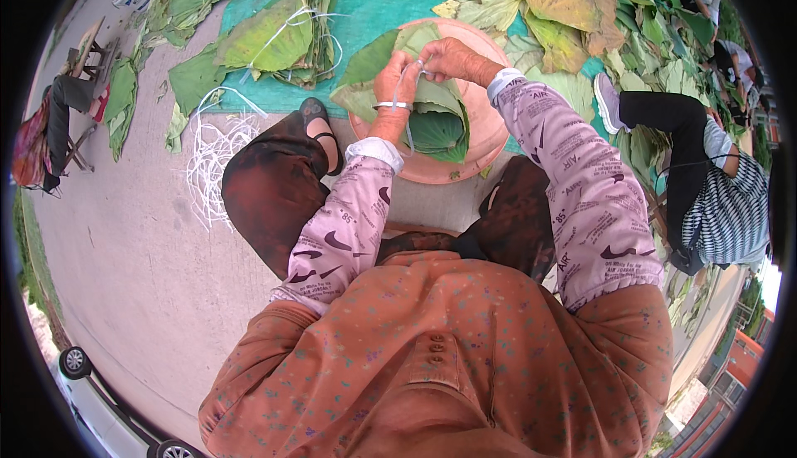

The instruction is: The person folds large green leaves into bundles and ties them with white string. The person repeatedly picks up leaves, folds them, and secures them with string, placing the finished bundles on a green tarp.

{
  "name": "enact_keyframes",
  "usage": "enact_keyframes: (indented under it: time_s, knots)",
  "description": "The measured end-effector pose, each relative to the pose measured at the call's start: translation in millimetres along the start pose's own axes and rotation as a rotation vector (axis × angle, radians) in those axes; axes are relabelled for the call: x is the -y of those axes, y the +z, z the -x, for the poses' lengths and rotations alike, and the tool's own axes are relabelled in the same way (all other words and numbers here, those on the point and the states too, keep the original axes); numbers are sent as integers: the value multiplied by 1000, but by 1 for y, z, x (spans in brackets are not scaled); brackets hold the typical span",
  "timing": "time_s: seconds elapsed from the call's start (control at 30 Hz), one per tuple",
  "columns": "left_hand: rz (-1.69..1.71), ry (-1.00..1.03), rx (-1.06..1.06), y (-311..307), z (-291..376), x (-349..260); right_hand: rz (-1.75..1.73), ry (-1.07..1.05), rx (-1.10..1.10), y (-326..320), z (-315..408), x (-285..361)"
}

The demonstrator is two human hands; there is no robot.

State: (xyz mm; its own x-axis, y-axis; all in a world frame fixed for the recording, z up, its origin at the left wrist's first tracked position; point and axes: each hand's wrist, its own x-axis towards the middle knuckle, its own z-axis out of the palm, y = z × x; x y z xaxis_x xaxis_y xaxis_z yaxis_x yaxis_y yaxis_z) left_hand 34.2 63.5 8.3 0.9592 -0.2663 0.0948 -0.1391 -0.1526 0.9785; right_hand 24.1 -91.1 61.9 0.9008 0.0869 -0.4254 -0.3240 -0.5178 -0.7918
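A folded bundle of large green lotus leaves (pixel 436 128) lies on a round pink plastic basin or tray (pixel 489 140) between my knees. White plastic twine (pixel 409 123) runs over the bundle to my fingers. My left hand (pixel 393 82), with a white band at the wrist, grips the twine at the bundle's upper left. My right hand (pixel 451 59) pinches the twine close beside it, where the strands meet at the fingertips. Whether a knot is formed there I cannot tell. The fingers hide part of the leaves beneath.
A tied leaf bundle (pixel 274 37) rests on the green ground sheet (pixel 361 9). Loose white twine (pixel 218 165) lies in a tangle by my left knee. Leaves (pixel 563 6) are heaped at upper right. Another person (pixel 716 202) sits at right; a stool (pixel 87 65) stands left.
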Motion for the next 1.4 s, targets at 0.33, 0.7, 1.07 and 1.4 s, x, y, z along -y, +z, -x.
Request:
enact_keyframes:
  time_s: [0.33, 0.7, 1.07, 1.4]
  knots:
    - [-366, 125, 10, -16, 9, 8, 697, 25, -248, -6, 6, 0]
    - [-839, 289, 108, -18, 35, 13, 1010, -489, -369, 24, 22, -13]
    - [-965, 202, 213, -10, 66, 74, 1059, -274, -501, 74, 10, -92]
    - [-743, 222, 170, -18, 60, 75, 992, -287, -543, 75, 3, -102]
